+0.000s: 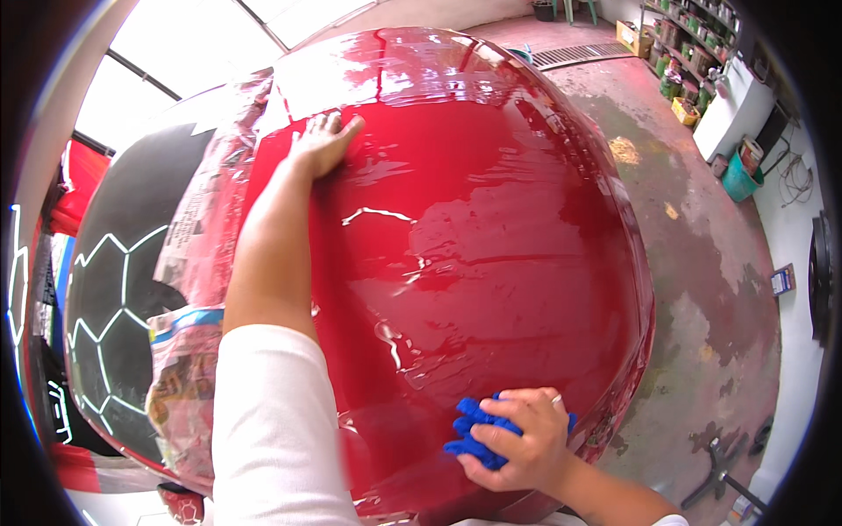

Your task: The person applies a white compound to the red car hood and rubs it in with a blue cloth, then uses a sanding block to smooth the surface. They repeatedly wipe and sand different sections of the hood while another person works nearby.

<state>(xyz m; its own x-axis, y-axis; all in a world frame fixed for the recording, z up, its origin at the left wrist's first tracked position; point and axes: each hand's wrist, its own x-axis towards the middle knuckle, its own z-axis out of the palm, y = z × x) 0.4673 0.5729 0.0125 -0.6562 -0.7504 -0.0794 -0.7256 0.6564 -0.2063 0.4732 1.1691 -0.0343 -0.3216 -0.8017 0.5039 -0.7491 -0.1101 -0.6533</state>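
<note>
A wet, glossy red car hood (491,193) fills the middle of the head view, with water streaks and bright reflections across it. My left arm reaches far over it, and my left hand (323,147) lies with fingers spread on the hood's far left part. Lower right, my right hand (531,434) is closed around a bunched blue cloth (478,434), pressed to the near part of the hood. A ring shows on one finger of that hand. Part of the cloth is hidden under the palm.
Newspaper masking (197,219) runs along the hood's left edge beside the dark windshield (132,263). Shelves of cans (693,44), a teal bucket (743,175) and a white cabinet (732,110) stand at the right wall. A black stand base (719,469) sits on the stained floor.
</note>
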